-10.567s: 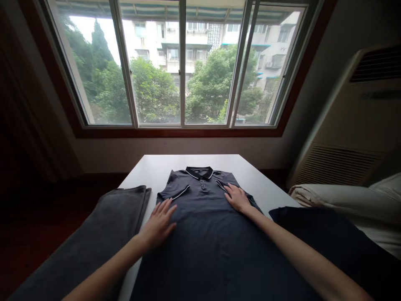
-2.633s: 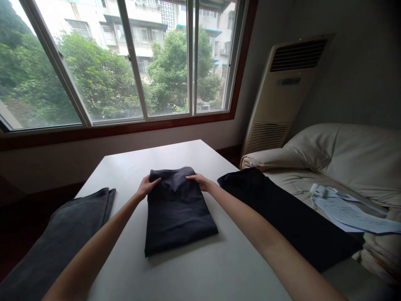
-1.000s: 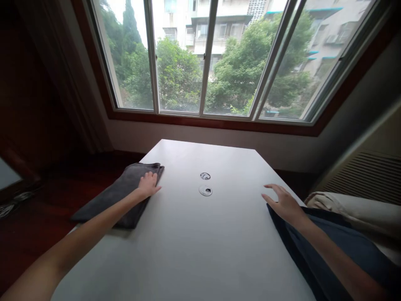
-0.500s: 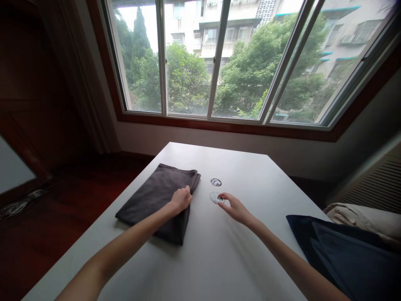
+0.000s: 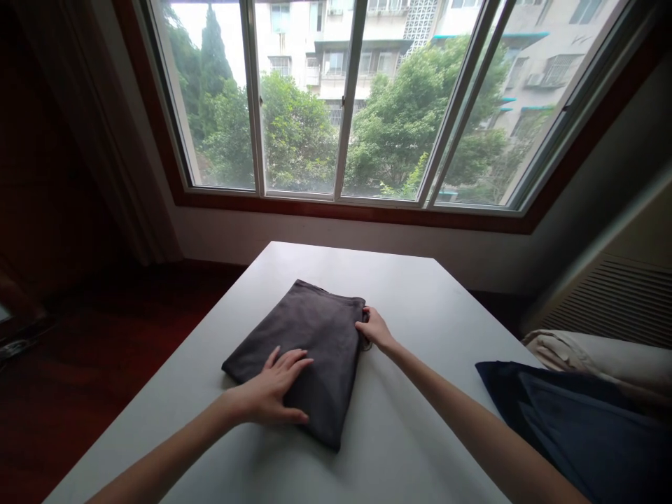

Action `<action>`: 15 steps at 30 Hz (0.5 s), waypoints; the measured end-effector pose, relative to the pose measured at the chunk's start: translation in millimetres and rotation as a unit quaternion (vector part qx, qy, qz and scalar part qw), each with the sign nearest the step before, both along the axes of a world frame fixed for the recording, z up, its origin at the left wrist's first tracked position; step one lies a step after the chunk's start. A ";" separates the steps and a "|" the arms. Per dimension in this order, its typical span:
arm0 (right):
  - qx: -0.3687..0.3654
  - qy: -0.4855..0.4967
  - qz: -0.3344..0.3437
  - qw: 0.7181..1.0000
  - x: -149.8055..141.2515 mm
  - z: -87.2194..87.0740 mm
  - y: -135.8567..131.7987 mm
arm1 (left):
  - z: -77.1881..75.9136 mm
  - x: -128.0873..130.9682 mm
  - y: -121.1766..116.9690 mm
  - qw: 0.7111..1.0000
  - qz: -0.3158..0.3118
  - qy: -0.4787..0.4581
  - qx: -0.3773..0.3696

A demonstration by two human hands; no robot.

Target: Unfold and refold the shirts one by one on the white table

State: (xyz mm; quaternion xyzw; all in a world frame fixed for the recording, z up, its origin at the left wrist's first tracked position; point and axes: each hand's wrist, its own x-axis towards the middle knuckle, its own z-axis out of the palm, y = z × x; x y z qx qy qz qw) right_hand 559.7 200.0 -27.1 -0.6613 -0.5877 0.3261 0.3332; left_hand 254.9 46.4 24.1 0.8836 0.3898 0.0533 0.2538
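A folded dark grey garment [image 5: 309, 343] lies near the middle of the white table [image 5: 420, 301]. My left hand [image 5: 276, 388] rests flat on its near part, fingers spread. At the garment's far right edge, my right hand [image 5: 372, 327] has its fingers curled around the fabric.
A dark navy garment [image 5: 572, 420] lies at the table's right edge, partly over a cream cushion [image 5: 593, 350]. Behind the table is a wide window [image 5: 346, 105]. A floor-standing air conditioner [image 5: 619, 280] is at the right. Dark wooden floor [image 5: 78, 364] lies to the left.
The grey garment has slid right toward the table's middle, covering the two round cable holes. My left hand now lies flat on it and my right hand has taken its right edge.
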 end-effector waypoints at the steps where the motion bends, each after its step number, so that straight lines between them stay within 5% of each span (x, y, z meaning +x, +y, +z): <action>1: 0.013 -0.029 -0.006 0.999 -0.1 0.4 8.1 | 0.4 -16.7 -2.1 1.000 0.017 0.009 -0.007; 6: 0.053 -0.116 -0.009 0.992 4.8 11.1 46.2 | -11.7 -40.6 5.3 0.996 0.078 0.028 0.022; 15: 0.100 -0.211 -0.072 0.970 17.1 61.0 110.8 | -56.1 57.0 83.8 0.972 0.137 0.053 0.182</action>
